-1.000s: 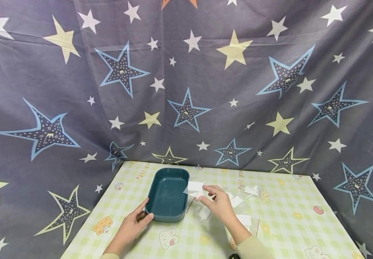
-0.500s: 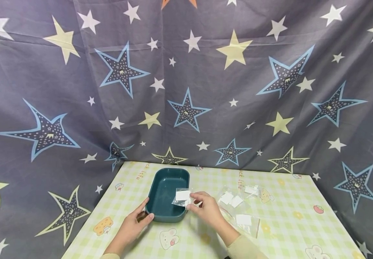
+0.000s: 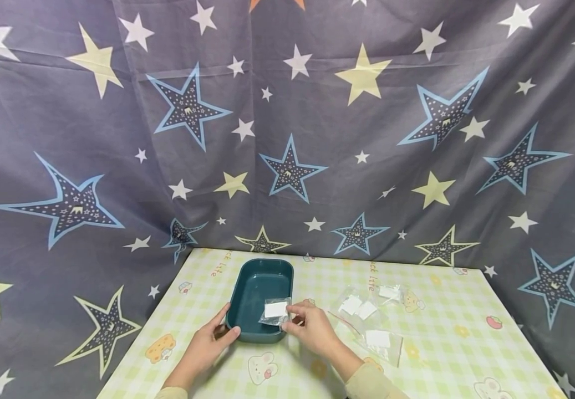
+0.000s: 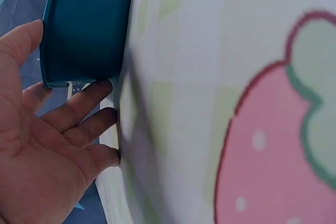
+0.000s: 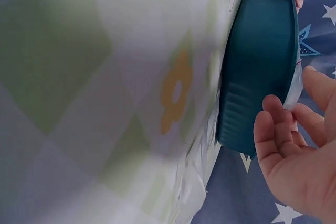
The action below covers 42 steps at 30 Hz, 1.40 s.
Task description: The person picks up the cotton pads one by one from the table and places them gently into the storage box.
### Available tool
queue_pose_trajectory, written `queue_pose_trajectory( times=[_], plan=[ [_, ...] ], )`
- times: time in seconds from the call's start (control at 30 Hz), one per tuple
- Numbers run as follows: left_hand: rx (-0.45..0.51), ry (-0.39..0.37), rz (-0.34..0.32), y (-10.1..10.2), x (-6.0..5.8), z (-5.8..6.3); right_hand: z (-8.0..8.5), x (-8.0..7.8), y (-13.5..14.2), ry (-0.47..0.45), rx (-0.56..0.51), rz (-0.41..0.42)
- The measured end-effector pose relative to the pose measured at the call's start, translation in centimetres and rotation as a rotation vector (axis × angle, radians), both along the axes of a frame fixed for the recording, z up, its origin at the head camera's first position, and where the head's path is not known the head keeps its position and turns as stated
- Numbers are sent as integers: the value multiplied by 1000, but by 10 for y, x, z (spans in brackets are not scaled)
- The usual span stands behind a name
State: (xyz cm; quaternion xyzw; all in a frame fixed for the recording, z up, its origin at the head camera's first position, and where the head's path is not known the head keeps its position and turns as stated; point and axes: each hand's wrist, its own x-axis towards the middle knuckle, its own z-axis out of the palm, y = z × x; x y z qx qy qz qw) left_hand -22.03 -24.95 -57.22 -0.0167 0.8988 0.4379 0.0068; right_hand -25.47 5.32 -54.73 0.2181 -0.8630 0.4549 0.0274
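Observation:
A deep teal rectangular dish [image 3: 257, 285] stands on the table, and its outer wall [image 4: 89, 30] fills the top of the left wrist view. My left hand [image 3: 204, 348] holds the dish by its near left corner, thumb on one side and fingers against the other. From the right, my right hand [image 3: 313, 331] pinches a small clear plastic bag [image 3: 275, 309] with a white label by its edge. This bag is over the near right part of the dish, at the rim; whether it touches the bottom I cannot tell. In the right wrist view the dish wall [image 5: 260, 66] hides most of the bag.
Several similar clear bags lie right of the dish, among them a labelled bag [image 3: 379, 339] near my right forearm and another bag [image 3: 390, 292] farther back. The green checked tablecloth [image 3: 447, 343] covers the table. A grey star-patterned curtain [image 3: 317, 133] hangs behind.
My right hand has carried the bag leftward and nearer, from beside the dish's right rim to over its inside. The left hand and the dish have stayed in place.

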Motion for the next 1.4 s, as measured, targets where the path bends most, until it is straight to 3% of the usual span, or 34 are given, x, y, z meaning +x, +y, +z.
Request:
queue_pose_trajectory(
  times=[0.3,0.77,1.1,1.4],
  plan=[
    [10,14,-6,0,1,2,4,1,-8,25,-2,18],
    [23,6,-1,0,1,-1,0,-2,-21,97,133,12],
    [23,14,-8,1,1,1,0,-3,-23,33,164,89],
    [19,12,8,0,-1,-2,-1,-2,-23,30,156,102]
  ],
)
